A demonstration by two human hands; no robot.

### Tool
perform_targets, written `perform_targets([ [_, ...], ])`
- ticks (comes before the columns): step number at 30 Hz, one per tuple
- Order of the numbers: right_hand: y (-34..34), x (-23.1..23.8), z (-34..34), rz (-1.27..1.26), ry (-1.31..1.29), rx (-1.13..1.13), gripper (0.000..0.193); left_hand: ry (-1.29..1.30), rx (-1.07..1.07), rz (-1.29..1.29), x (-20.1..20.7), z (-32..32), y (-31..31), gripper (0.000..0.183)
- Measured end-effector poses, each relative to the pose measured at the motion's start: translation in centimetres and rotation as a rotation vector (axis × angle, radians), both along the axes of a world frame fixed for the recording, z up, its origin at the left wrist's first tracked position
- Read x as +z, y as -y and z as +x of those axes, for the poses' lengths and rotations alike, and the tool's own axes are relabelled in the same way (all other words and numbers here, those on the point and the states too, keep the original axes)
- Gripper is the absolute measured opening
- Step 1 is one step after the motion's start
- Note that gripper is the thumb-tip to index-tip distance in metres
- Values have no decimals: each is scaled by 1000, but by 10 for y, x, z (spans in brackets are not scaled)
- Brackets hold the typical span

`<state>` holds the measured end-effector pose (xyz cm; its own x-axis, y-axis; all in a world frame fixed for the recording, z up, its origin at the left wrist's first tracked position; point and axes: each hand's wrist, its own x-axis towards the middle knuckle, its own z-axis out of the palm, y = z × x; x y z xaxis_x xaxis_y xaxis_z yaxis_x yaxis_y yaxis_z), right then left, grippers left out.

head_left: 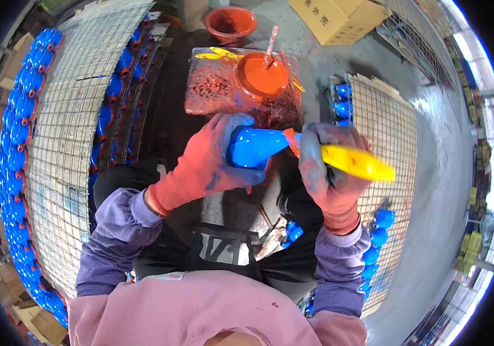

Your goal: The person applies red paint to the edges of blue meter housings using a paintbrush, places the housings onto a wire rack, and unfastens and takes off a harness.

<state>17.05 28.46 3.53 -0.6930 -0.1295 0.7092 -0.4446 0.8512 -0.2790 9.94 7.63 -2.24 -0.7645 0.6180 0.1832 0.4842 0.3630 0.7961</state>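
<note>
My left hand (203, 158), in a red work glove stained with blue, is wrapped round a glossy blue tapered piece (255, 147). The piece lies on its side, its narrow end pointing toward my right hand. My right hand (334, 167), gloved the same way, grips a yellow-handled paintbrush (357, 161), slightly blurred. Red colour shows where the narrow end meets the fingers of that hand; whether it is bristles or wet paint there I cannot tell. Beyond my hands, a bowl of orange-red paint (261, 75) with a paint-smeared stick (271, 46) in it rests on a stained board (201, 101).
More yellow-handled tools (224, 53) lie on the board, with a red basin (229, 23) behind it. Wire racks (74, 115) with several blue pieces (19, 130) stand at left; another rack (385, 173) with blue pieces is at right. A cardboard box (339, 20) sits at the far right.
</note>
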Motion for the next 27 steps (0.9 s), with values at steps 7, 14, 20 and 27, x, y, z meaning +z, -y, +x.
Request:
perform_targets([
  [7,-2,-16,1,-471,-28,4,21,996,-94,503,10,1,1,57],
  [14,7,-22,-7,-1281,130,128,25,1842,-269,1115,3,9,2,77],
  [20,6,-37,-18,-1121,151,-37,28,1935,-732,1275,2,5,3,85],
  [27,-20,-45,-31,-1619,144,214,34,1385,-117,1193,19,-14,14,81],
])
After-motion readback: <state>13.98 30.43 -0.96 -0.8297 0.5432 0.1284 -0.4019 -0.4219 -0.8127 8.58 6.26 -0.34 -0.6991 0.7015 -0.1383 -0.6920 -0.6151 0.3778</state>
